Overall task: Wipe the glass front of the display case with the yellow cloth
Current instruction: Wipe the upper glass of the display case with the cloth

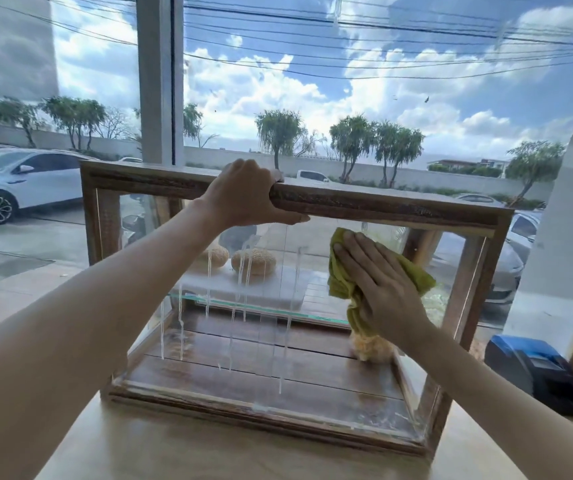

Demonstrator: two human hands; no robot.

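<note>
A wooden-framed display case (pixel 364 202) stands on a light counter in front of me. Its glass front (pixel 261 334) carries several white streaks of liquid running down its left and middle parts. My left hand (pixel 243 195) grips the top wooden rail, fingers over the back edge and thumb along the front. My right hand (pixel 378 282) lies flat, fingers spread, pressing the yellow cloth (pixel 342 285) against the upper right of the glass. The cloth bunches out to the left of and below the palm.
Inside the case, two round buns (pixel 254 261) rest on a white slab on a glass shelf. A blue and black device (pixel 538 368) sits on the counter (pixel 209 452) to the right of the case. A large window behind shows parked cars and trees.
</note>
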